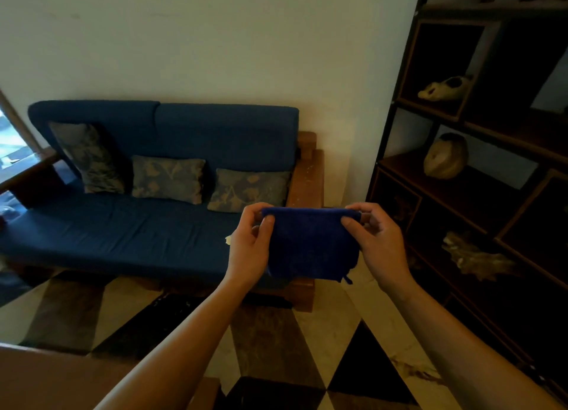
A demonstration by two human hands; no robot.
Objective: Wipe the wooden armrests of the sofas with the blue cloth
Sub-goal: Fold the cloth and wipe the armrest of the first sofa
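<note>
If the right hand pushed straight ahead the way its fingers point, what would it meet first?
Probably the wooden armrest at the blue sofa's right end, beyond the blue cloth that the right hand pinches; depth is unclear.

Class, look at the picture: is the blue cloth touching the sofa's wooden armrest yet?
Apart. In the head view both hands hold the blue cloth up in the air, in front of the wooden armrest, not on it.

A home living room: a blue sofa [147, 213] with wooden armrests [305, 176] and three patterned cushions [168, 179] stands against a plain wall, beside a dark display shelf [479, 151] of ornaments, on a checkered tile floor [276, 342].
</note>
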